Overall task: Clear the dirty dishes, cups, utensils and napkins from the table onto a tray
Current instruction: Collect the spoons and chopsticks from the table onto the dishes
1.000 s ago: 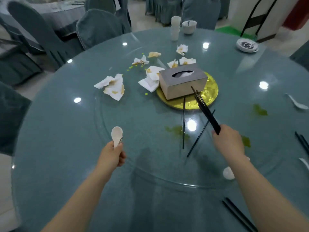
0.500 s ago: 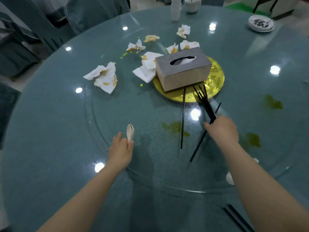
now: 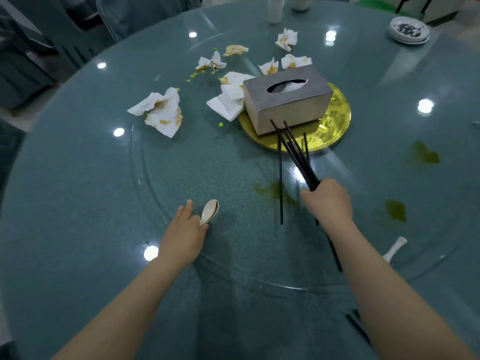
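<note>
My left hand [image 3: 183, 236] holds white ceramic spoons [image 3: 210, 214] by the handles, low over the glass turntable [image 3: 161, 183]. My right hand [image 3: 328, 201] grips a bundle of black chopsticks [image 3: 296, 153] whose tips point at the tissue box. Two loose black chopsticks lie on the glass, one [image 3: 280, 183] left of my right hand and one [image 3: 333, 253] under my wrist. Several stained white napkins, such as the crumpled one [image 3: 162, 113], lie scattered at the back left. Another white spoon [image 3: 394, 248] lies to the right of my right forearm.
A grey tissue box [image 3: 287, 97] stands on a gold plate [image 3: 335, 128] at the turntable's centre. Green smears [image 3: 394, 209] and bits of food mark the glass. A small dish [image 3: 409, 29] and white cups [image 3: 275, 9] sit at the far edge. More chopsticks [image 3: 359, 328] lie near me.
Both hands have dropped lower toward the glass. My right hand with its chopstick bundle has moved down beside the loose chopsticks; my left hand has turned the spoons onto their side.
</note>
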{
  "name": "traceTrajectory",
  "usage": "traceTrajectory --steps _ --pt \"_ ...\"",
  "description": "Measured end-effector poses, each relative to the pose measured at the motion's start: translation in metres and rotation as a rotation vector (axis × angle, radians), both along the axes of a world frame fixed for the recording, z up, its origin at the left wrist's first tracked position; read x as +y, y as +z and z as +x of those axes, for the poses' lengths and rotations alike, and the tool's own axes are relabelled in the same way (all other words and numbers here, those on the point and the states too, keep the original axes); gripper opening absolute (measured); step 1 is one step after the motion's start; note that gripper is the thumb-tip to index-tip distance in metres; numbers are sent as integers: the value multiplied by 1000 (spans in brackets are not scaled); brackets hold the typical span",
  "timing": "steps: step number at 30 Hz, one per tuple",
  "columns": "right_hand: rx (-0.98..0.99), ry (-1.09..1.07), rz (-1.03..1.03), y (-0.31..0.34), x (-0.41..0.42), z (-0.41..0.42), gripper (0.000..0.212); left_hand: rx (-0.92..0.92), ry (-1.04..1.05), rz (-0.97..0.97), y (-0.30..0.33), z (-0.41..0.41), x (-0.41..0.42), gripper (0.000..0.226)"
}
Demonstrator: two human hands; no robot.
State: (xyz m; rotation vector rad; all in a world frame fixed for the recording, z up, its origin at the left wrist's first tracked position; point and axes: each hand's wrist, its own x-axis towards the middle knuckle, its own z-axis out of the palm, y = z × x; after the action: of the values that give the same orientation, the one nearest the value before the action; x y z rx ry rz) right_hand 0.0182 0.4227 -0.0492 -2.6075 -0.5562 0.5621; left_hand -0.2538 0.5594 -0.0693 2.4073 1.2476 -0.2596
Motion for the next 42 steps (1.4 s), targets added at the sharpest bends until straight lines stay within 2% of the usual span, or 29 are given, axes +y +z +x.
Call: traceTrajectory --steps 7,13,16,20,27,34,38,42 --pt "16 59 19 -4 32 -15 30 65 -69 16 0 -4 -1 32" --pt "-5 80 -9 -8 43 -22 29 72 -99 15 3 -4 -5 29" --pt "-1 78 -11 -6 41 -22 21 76 -105 13 3 -6 -7 31" --pt "-12 99 -6 1 33 -21 27 70 -130 9 6 -6 -9 33" --pt "48 126 -44 6 -3 -34 24 81 -133 -36 16 -3 -6 29" --pt "58 130 -37 12 -58 -50 21 147 -178 -73 16 -9 18 38" --pt "40 99 -11 24 -87 -51 23 181 -101 -168 24 -7 36 47" --pt "-4 40 -6 34 -113 -51 22 61 -4 -104 35 2 11 40"
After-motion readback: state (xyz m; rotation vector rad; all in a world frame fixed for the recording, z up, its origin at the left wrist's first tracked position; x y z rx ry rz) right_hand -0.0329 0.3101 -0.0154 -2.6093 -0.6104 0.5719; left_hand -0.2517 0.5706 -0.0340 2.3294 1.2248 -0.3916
